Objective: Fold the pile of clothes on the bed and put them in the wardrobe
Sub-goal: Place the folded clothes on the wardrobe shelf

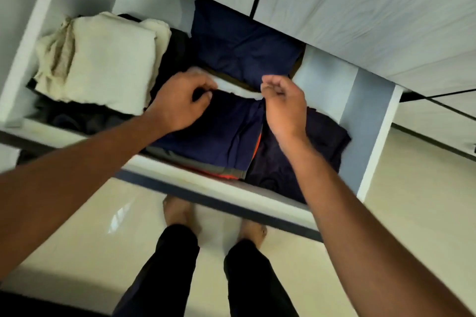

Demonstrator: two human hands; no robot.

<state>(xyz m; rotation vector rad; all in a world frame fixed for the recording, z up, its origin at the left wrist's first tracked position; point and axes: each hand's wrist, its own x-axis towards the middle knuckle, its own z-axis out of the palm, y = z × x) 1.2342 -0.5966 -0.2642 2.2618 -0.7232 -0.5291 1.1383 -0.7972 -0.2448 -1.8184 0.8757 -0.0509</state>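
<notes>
Fingers (pixel 201 84) of the left hand (pixel 180 105) curl onto the far edge of one navy garment (pixel 224 134) lying on the wardrobe shelf (pixel 164 170). The right hand (pixel 283 108) is curled just above it, and I can't tell its grip. Around it I count one navy fold (pixel 244 51) behind, one cream stack (pixel 103 64) to the left, and one dark piece (pixel 328 136) partly under the right forearm.

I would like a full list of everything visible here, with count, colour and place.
wardrobe shelf: one, white, centre
cream clothes: one folded pile, cream, shelf left
navy garment: one, navy, shelf back
orange-trimmed garment: one, navy, shelf front, under the hands
dark garment: one, nearly black, shelf front right
floor: one, cream, below
left hand: one, shelf front, pinches orange-trimmed garment
right hand: one, beside it, grip unclear
feet: two, bare, on floor
</notes>
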